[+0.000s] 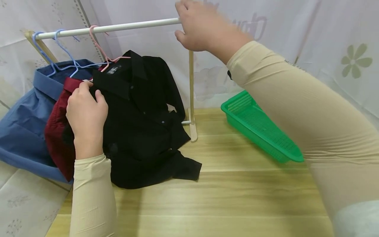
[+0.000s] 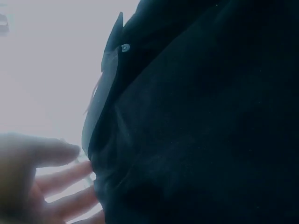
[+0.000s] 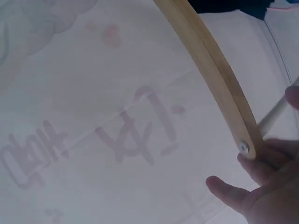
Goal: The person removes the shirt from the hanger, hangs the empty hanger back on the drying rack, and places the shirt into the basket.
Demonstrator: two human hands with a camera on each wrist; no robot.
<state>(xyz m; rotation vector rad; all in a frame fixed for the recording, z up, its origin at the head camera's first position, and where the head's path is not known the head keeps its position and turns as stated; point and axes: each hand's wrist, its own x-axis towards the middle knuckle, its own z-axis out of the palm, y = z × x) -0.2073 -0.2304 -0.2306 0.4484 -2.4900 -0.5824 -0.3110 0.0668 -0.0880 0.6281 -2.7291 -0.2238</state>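
Observation:
Near the right end of the white rail on the clothes rack (image 1: 136, 25), my right hand (image 1: 204, 28) holds the rail, with the thumb below it and fingers above. In the right wrist view the fingers lie by the screwed top of the wooden post (image 3: 219, 88). My left hand (image 1: 87, 115) touches the left edge of a black shirt (image 1: 133, 131), its thumb apart from the fingers; some fingertips are hidden behind the cloth in the left wrist view. The shirt hangs from a pink hanger (image 1: 100, 49). Beside it hang a dark red shirt (image 1: 57, 128) and a blue shirt (image 1: 23, 121) on blue hangers (image 1: 66, 52).
A green plastic basket (image 1: 266, 131) stands on the wooden table (image 1: 225, 197) at the right, partly hidden by my right arm. The rack's wooden foot (image 1: 193, 131) rests on the table. Behind everything hangs a pale printed cloth (image 1: 325, 49).

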